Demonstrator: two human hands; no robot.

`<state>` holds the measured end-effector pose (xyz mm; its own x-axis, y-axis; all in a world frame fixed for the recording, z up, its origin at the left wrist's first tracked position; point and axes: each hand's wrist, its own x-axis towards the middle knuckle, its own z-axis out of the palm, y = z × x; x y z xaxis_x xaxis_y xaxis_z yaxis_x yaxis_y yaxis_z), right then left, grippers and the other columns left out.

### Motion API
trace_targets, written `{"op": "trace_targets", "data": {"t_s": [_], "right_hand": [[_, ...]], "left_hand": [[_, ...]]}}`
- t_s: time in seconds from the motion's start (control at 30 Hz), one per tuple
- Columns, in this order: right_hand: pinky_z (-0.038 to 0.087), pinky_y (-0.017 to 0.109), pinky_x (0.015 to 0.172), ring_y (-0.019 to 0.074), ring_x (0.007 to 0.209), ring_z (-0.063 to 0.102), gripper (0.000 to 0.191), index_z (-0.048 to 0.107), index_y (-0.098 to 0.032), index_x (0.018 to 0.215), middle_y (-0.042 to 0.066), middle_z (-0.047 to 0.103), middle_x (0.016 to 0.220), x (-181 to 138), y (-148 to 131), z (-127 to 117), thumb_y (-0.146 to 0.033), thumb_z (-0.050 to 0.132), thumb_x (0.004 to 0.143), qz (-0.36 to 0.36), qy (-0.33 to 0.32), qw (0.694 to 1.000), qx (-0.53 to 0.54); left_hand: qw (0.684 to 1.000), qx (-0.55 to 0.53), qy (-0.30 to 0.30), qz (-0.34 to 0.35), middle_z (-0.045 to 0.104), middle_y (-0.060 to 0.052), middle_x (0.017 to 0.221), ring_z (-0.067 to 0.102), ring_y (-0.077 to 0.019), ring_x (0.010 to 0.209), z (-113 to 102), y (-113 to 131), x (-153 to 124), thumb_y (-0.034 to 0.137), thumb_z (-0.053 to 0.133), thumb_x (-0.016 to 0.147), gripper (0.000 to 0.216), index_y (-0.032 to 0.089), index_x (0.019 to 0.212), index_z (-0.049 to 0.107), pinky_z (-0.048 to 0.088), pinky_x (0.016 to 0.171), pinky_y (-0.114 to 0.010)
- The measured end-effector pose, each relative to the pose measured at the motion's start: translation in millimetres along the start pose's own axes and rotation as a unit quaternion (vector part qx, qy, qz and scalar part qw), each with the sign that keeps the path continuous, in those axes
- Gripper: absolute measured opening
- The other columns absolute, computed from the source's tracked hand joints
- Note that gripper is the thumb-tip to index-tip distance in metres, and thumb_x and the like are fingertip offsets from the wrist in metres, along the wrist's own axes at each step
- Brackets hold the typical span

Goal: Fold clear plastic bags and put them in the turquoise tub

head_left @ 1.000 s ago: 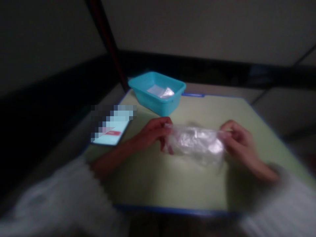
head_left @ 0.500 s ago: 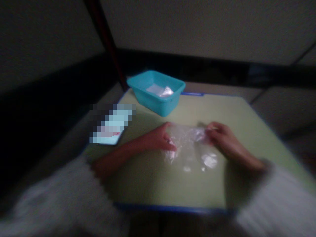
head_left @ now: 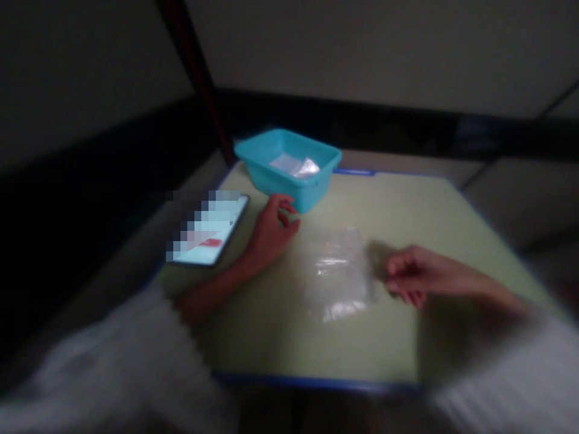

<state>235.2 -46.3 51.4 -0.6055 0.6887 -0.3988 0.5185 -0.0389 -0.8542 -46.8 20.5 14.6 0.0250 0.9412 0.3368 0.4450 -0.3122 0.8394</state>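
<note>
A clear plastic bag [head_left: 337,274] lies flat on the pale green table [head_left: 280,325]. My right hand [head_left: 409,276] hovers just right of the bag with fingers curled, close to its edge; whether it touches the bag is unclear. My left hand [head_left: 271,229] has lifted away to the left and sits near the front of the teal tub [head_left: 289,166], fingers loosely bent and holding nothing. The picture is dim and blurred.
The teal tub holds clear bags [head_left: 294,166] at the table's far side. A phone [head_left: 205,229] with a lit screen lies at the left edge. The table has a blue rim [head_left: 316,383]; a dark pole [head_left: 194,72] rises behind the tub.
Both hands held the bag up, then laid it flat on the table. The left hand let go and moved left toward the tub; the right hand slid to the bag's right side.
</note>
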Motion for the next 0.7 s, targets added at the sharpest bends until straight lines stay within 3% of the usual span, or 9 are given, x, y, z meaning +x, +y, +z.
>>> {"op": "trace_targets", "data": {"t_s": [0.1, 0.17, 0.27, 0.4, 0.53, 0.7], "right_hand": [[0.053, 0.026, 0.053, 0.0143, 0.059, 0.064, 0.024, 0.061, -0.017, 0.074, 0.003, 0.067, 0.067, 8, 2, 3, -0.039, 0.061, 0.082, -0.138, 0.205, 0.961, -0.123], [0.055, 0.035, 0.075, 0.0212, 0.087, 0.067, 0.027, 0.065, -0.017, 0.097, 0.010, 0.070, 0.097, 14, 3, 5, -0.041, 0.061, 0.083, -0.211, 0.249, 0.923, -0.204], [0.037, 0.050, 0.104, 0.0284, 0.126, 0.046, 0.065, 0.043, -0.022, 0.136, 0.013, 0.049, 0.138, 19, 6, 6, -0.047, 0.064, 0.079, -0.256, 0.187, 0.898, -0.304], [0.014, 0.057, 0.111, 0.0317, 0.139, 0.020, 0.104, 0.007, -0.022, 0.149, 0.015, 0.020, 0.153, 23, 21, 2, -0.059, 0.066, 0.072, -0.232, 0.129, 0.884, -0.385], [0.007, 0.060, 0.111, 0.0337, 0.140, 0.013, 0.111, -0.008, -0.021, 0.148, 0.017, 0.011, 0.154, 23, 35, -2, -0.065, 0.060, 0.072, -0.195, 0.103, 0.880, -0.421], [0.007, 0.060, 0.111, 0.0347, 0.140, 0.011, 0.106, -0.013, -0.022, 0.147, 0.016, 0.005, 0.155, 19, 42, -2, -0.064, 0.055, 0.077, -0.174, 0.103, 0.872, -0.445]], "left_hand": [[0.998, 0.036, -0.025, 0.053, 0.057, -0.001, 0.086, 0.053, -0.0110, 0.070, 0, 5, -6, 0.011, 0.055, 0.072, 0.019, 0.017, 0.090, 0.051, 0.043, 0.058, -0.022], [0.991, 0.052, -0.079, 0.098, 0.058, -0.002, 0.088, 0.057, -0.0144, 0.079, 4, 9, -15, 0.012, 0.054, 0.073, 0.014, 0.017, 0.086, 0.054, 0.047, 0.063, -0.025], [0.964, 0.095, -0.171, 0.183, 0.058, -0.007, 0.107, 0.056, -0.0203, 0.102, 11, 12, -31, 0.016, 0.058, 0.073, 0.022, 0.017, 0.095, 0.056, 0.048, 0.087, -0.034], [0.917, 0.179, -0.254, 0.250, 0.041, -0.018, 0.140, 0.035, -0.0283, 0.132, 15, 11, -44, 0.036, 0.062, 0.077, 0.054, 0.013, 0.123, 0.047, 0.033, 0.108, -0.043], [0.887, 0.249, -0.293, 0.256, 0.026, -0.020, 0.149, 0.018, -0.0294, 0.141, 13, 7, -44, 0.050, 0.057, 0.080, 0.074, 0.008, 0.137, 0.033, 0.022, 0.113, -0.046], [0.867, 0.291, -0.320, 0.248, 0.020, -0.021, 0.151, 0.013, -0.0298, 0.142, 11, 2, -41, 0.055, 0.052, 0.082, 0.082, 0.005, 0.141, 0.027, 0.016, 0.115, -0.046]]}}
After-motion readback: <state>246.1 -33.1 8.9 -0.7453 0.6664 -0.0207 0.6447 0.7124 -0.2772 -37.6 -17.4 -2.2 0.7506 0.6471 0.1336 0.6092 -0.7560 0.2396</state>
